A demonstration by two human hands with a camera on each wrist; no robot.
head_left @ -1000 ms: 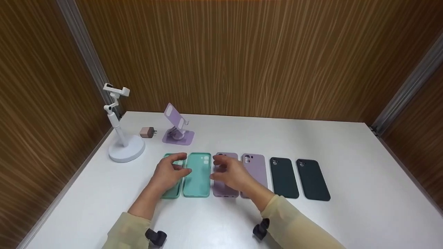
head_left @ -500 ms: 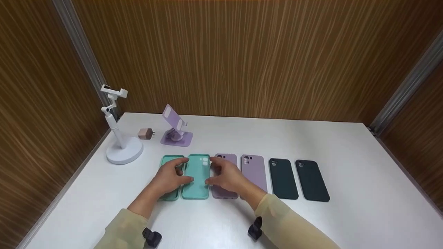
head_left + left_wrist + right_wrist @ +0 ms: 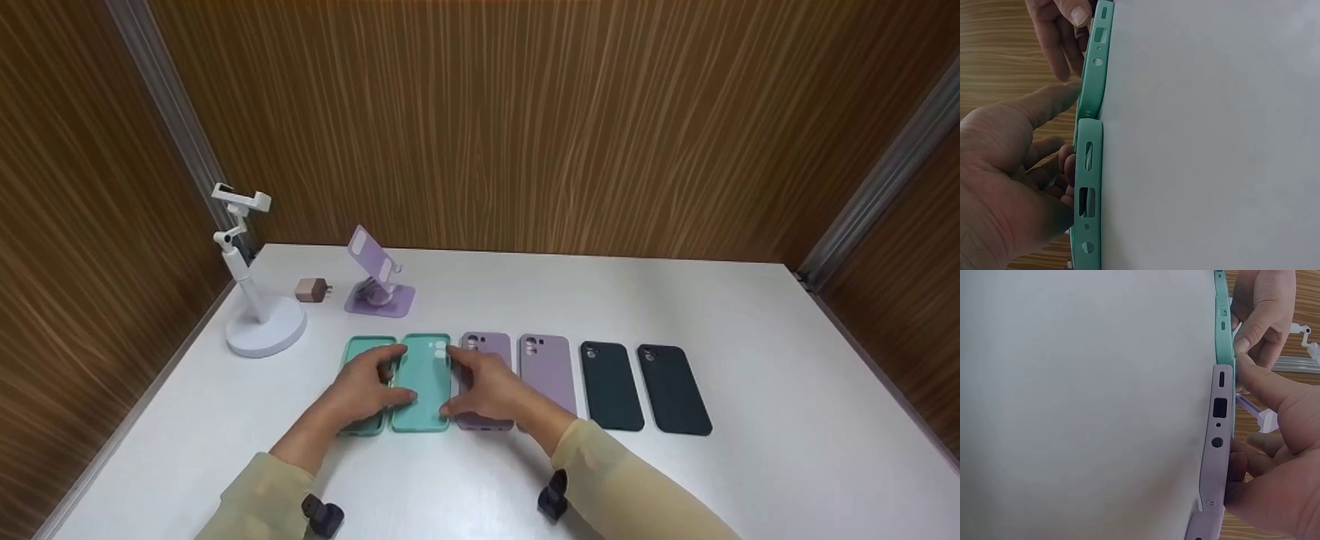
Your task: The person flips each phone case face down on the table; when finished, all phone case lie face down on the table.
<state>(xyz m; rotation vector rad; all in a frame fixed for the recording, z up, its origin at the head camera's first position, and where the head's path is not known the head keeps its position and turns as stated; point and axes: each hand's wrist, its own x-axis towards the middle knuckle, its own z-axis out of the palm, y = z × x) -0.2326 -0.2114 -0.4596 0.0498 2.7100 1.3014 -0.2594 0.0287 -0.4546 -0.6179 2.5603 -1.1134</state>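
In the head view, a teal phone case [image 3: 421,386] lies on the white table between both hands, its inside facing up. My left hand [image 3: 358,388] reaches over another teal phone case [image 3: 371,424], its thumb and forefinger at the middle case's left edge. My right hand [image 3: 489,386] rests over a lilac phone case [image 3: 486,424], its thumb and forefinger touching the middle case's right edge. In the left wrist view, the left thumb [image 3: 1053,101] meets the teal case's rim. The right wrist view has the right forefingers' undersides partly hidden behind the lilac case [image 3: 1217,422].
Another lilac phone case [image 3: 546,367] and two dark phone cases [image 3: 612,386] [image 3: 675,390] continue the row rightward. Behind stand a purple folding phone stand [image 3: 379,277] and a white stand [image 3: 259,322], with a charger plug [image 3: 311,290] between them.
Both hands have come down toward the near side and closer together. The right fingers have moved left onto the middle teal case's edge. The cases keep their row.
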